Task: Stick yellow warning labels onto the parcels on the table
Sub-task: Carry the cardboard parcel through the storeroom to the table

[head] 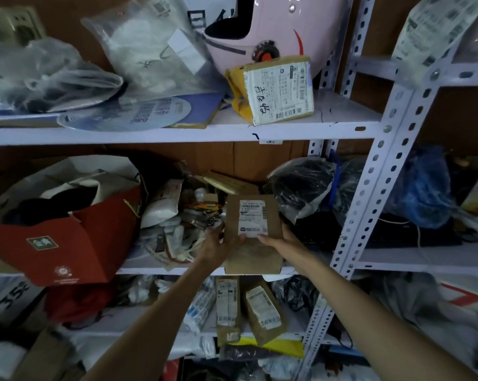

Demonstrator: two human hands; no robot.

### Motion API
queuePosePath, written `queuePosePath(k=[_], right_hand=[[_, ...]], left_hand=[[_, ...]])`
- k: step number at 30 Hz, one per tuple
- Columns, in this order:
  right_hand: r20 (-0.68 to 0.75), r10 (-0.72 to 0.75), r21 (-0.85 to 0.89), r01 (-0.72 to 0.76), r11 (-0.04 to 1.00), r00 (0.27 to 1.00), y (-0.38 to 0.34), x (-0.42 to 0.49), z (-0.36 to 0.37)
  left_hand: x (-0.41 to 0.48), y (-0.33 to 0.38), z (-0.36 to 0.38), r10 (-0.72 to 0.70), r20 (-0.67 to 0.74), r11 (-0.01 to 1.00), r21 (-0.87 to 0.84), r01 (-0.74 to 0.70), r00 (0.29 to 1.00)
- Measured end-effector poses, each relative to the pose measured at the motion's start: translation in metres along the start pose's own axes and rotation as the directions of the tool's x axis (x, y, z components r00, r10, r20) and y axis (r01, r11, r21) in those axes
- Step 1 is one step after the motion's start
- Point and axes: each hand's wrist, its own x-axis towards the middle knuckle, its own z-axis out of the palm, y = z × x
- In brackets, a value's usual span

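Cardboard parcel (253, 253) sits at the middle shelf (391, 261), its near end poking out past the front edge, and I have it between both hands. Risk first: loose clutter (174, 232) crowds its left side and a black plastic bag (301, 185) bulges close on the right. Dragging the box out crooked could snag something and tip it off the shelf. A one-sided pull could also twist it out of my grasp. I see nothing here to stick on it, so I judge the labelling not yet begun. Grip now: left hand (216, 244) clasps the left edge, thumb over the top. Right hand (280, 240) clasps the right edge, thumb at the foot of the white shipping label (253, 215). Both are wrapped on, neither slack.
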Motion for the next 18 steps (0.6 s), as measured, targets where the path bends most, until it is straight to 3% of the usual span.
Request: queuePosePath(k=[5, 14, 18], right_hand=[[0.003, 0.056, 0.044, -0.056, 0.997, 0.998, -0.009, -0.022, 0.005], [-0.238, 0.063, 0.031, -0.057, 0.998, 0.969, -0.008, -0.101, 0.048], [-0.286, 0.094, 0.009, -0.096, 0.995, 0.954, -0.002, -0.151, 0.052]], left_hand=[[-0.001, -0.005, -0.008, 0.016, 0.047, 1.0, -0.008, -0.016, 0.999], [-0.036, -0.024, -0.022, 0.198, 0.243, 0.98, -0.045, -0.193, 0.949], [-0.059, -0.027, -0.012, 0.215, 0.323, 0.975, -0.12, -0.185, 0.922]])
